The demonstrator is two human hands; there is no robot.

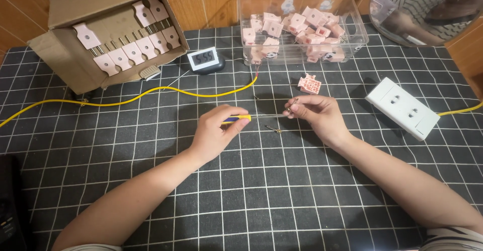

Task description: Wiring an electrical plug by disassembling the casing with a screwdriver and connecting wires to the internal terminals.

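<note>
Left grip [216, 130] on one screwdriver [251, 116], right grip [314, 112] pinching one screw [289, 111]

Two hands are at work: the left hand [217, 128] and the right hand [316, 114]. Between them is one screwdriver [251, 116] with a yellow and blue handle. Two loose screws show: one small screw [289, 111] at the right fingertips and one screw [274, 129] on the mat. One open pink plug part [309, 84] lies alone. One cardboard box [108, 29] holds about nine pink plugs [135, 50]. One clear plastic bin [302, 27] holds many pink plug pieces [307, 32], too heaped to count. There is one small digital clock [205, 60], one white power strip [402, 107], one mirror [427, 9], and one yellow wire [151, 92] across the mat.
</note>
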